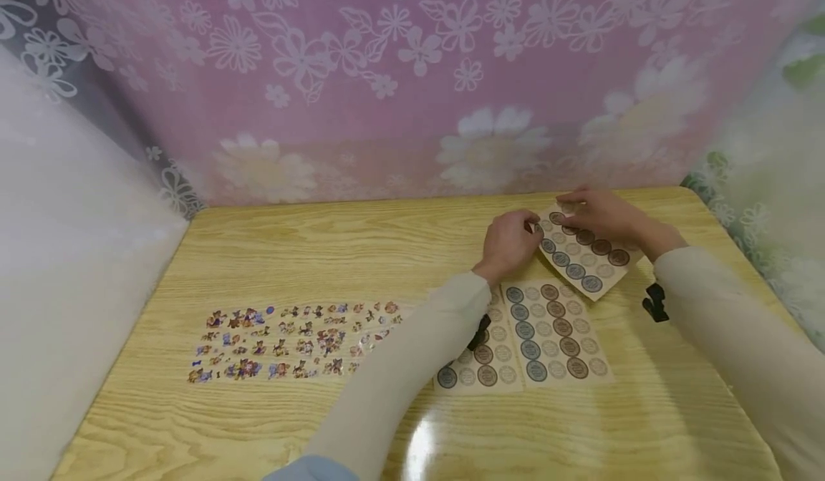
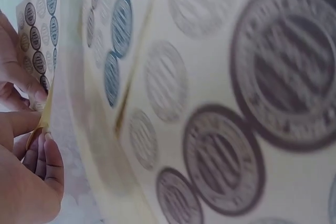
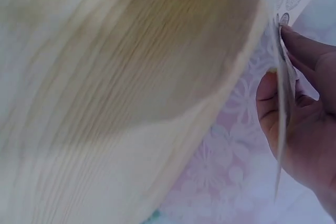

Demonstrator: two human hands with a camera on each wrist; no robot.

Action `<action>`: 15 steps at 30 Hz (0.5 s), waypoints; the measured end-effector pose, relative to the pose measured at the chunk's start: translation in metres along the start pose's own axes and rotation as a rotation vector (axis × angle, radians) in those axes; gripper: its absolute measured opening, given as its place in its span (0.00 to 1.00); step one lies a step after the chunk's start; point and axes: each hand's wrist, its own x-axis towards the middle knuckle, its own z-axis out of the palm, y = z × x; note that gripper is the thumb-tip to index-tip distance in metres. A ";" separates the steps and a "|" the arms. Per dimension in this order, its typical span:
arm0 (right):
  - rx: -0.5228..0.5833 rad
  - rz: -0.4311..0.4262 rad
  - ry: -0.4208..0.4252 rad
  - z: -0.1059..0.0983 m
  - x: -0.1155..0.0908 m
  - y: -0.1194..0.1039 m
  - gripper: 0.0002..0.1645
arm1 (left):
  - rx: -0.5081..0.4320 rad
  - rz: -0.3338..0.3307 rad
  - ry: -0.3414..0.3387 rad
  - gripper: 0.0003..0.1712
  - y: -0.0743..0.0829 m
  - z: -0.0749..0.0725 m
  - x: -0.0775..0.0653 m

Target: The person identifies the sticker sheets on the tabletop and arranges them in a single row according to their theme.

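Observation:
A cream sticker sheet (image 1: 588, 255) with rows of round blue, brown and pale stamp-like stickers is raised at a tilt above the back right of the table. My left hand (image 1: 510, 241) pinches its left edge near the top corner. The right hand (image 1: 602, 216) grips the sheet's upper right part, with the thumb on the printed face and fingers behind it, as the right wrist view shows (image 3: 299, 103). In the left wrist view, the sheet's edge curls between the left thumb and fingers (image 2: 39, 166).
Two more round-sticker sheets lie side by side in front, the right one (image 1: 561, 331) in plain sight and the left one (image 1: 477, 375) partly under the left forearm. Clear sheets of small cartoon stickers (image 1: 290, 341) lie to the left. A floral curtain (image 1: 387, 94) hangs behind the wooden table (image 1: 309, 252).

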 end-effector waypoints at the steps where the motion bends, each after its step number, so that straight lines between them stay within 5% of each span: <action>1: -0.046 -0.025 0.023 -0.003 -0.005 0.001 0.35 | -0.009 0.002 0.004 0.15 0.003 0.001 0.000; 8: -0.183 -0.072 0.114 -0.017 -0.048 0.012 0.35 | -0.093 0.037 -0.045 0.14 0.022 0.008 -0.009; 15: -0.241 -0.111 0.142 -0.008 -0.095 0.035 0.36 | -0.051 0.102 -0.190 0.15 0.038 0.022 -0.019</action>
